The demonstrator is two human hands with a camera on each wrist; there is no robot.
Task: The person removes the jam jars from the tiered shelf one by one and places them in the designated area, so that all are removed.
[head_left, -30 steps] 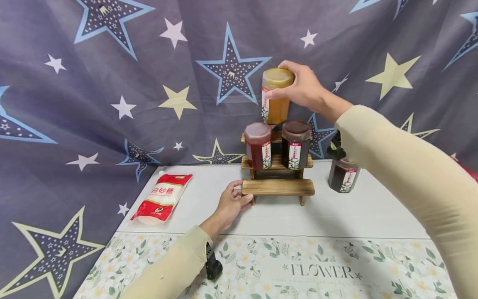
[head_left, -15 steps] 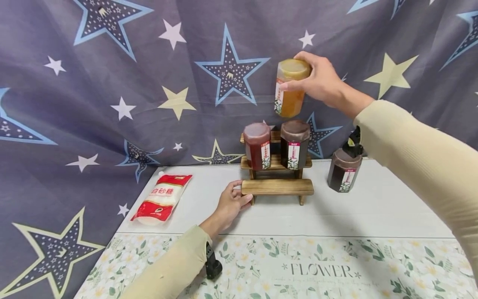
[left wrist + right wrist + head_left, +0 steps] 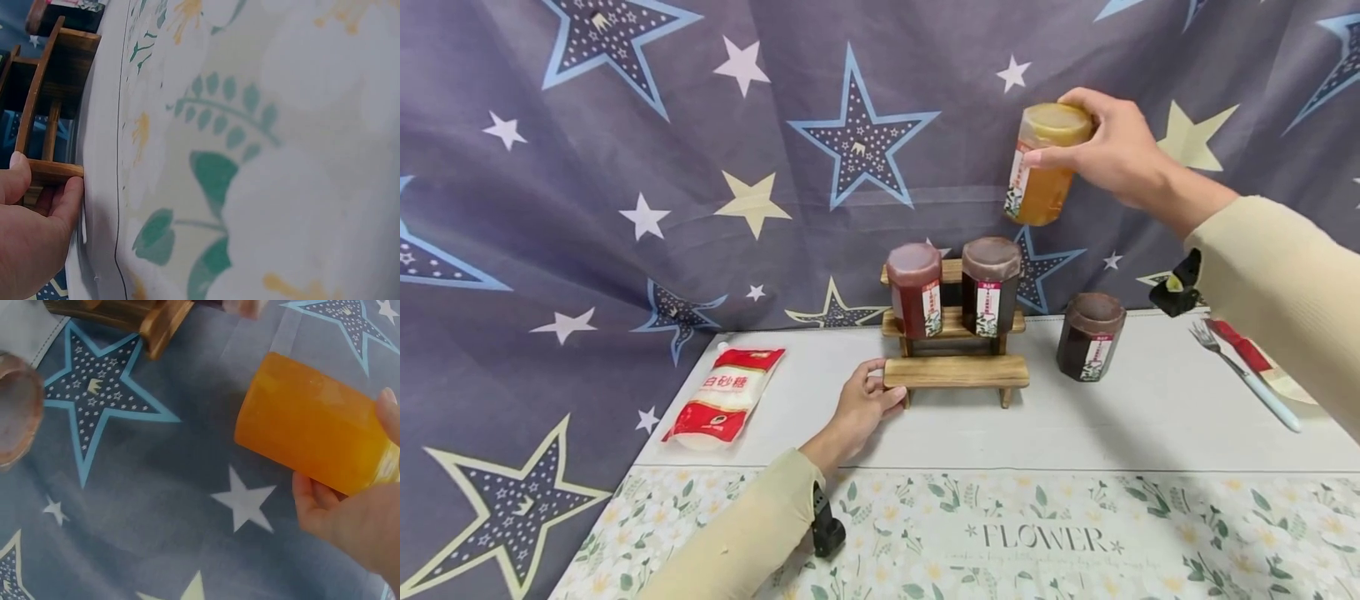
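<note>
In the head view my right hand [image 3: 1116, 154] grips an orange-filled jar [image 3: 1047, 179] near its yellow lid, holding it in the air, slightly tilted, up and to the right of a tiered wooden stand [image 3: 955, 372]. Fingers and thumb also wrap the jar in the right wrist view. My left hand [image 3: 859, 408] pinches the left end of the stand's lowest step; the left wrist view shows thumb and fingers on that wooden end [image 3: 56, 169]. A red jar [image 3: 916, 292] and a dark jar [image 3: 991, 287] stand side by side on the middle step.
Right of the stand, another dark jar [image 3: 1090, 337] stands on the white table. A fork [image 3: 1247, 375] and a red-and-white package [image 3: 1247, 346] lie farther right, partly behind the sleeve. A red-and-white sugar bag [image 3: 722, 400] lies at left. A star-patterned curtain [image 3: 745, 258] hangs behind.
My right hand has carried the orange jar from over the stand rightward and a little upward. The fork and package have come into view. My left hand keeps its place on the stand.
</note>
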